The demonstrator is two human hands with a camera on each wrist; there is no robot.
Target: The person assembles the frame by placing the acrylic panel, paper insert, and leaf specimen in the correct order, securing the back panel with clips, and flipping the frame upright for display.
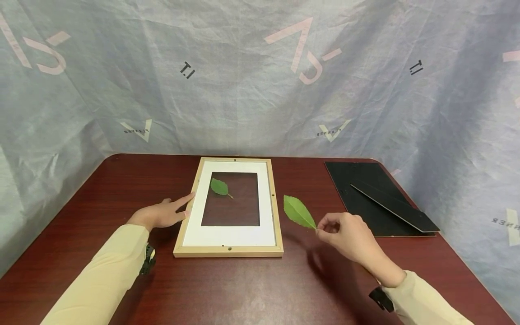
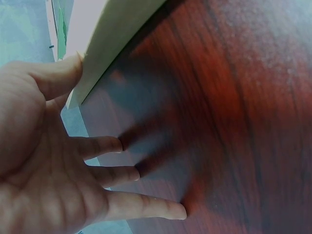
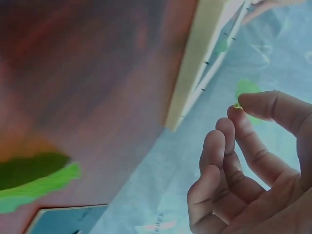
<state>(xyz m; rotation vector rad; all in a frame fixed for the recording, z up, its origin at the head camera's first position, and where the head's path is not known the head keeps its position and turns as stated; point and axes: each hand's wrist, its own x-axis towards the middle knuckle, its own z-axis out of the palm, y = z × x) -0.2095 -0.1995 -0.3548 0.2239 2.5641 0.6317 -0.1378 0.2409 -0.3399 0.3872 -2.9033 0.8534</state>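
Right hand (image 1: pixel 350 235) pinches a green leaf (image 1: pixel 299 211) by the stem above the desk (image 1: pixel 252 286).
From those clamped fingers the leaf stretches lengthwise between ten and eleven o'clock; the wooden frame (image 1: pixel 203 253) lies near nine, its nine-o'clock edge touched by the nearer left hand (image 1: pixel 161 214), fingers apart.

I've got the left hand (image 1: pixel 164 213) reaching out, three fingers (image 2: pixel 146 202) spread straight, thumb (image 2: pixel 61 78) apart, wrist (image 1: pixel 139 220) behind them! And my right hand (image 1: pixel 347 235) is pinching, thumb tip against forefinger (image 3: pixel 258 148), remaining fingers curled beside that pair, forearm (image 1: pixel 424 300) behind.
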